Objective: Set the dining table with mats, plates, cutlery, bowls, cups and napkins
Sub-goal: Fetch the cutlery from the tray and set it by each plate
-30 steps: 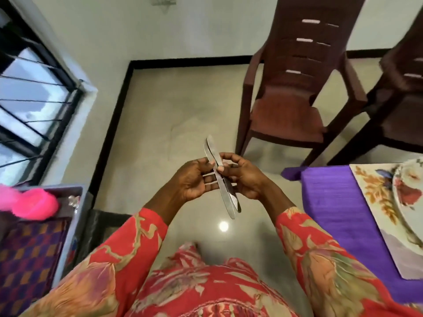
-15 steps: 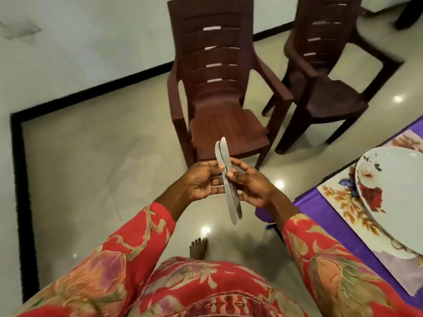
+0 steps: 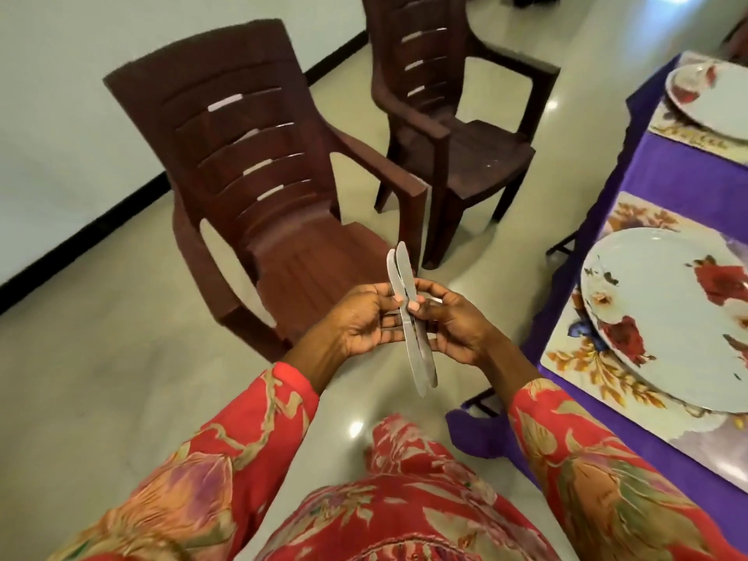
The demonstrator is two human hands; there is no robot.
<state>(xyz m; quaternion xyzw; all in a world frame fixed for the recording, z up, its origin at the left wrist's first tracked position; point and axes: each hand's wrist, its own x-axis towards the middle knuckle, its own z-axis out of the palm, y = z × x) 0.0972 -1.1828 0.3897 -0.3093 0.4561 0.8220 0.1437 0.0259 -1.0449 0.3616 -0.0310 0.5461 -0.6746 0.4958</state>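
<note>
**Carrying knives toward the set table**

Turning rightward, the person is bringing more of the purple table (image 3: pixel 688 172) into view. Left hand (image 3: pixel 356 321) and right hand (image 3: pixel 457 321), fingers curled, are pinching two knives (image 3: pixel 409 317) left of the table's near plate (image 3: pixel 664 313), not yet laid.

The person wears a red garment printed with large flowers and leaves in orange, green, gold and purple. Its long sleeves (image 3: pixel 226 451) end just short of the wrists, leaving both hands bare. The same print covers the front of the garment (image 3: pixel 388 516) below.
</note>
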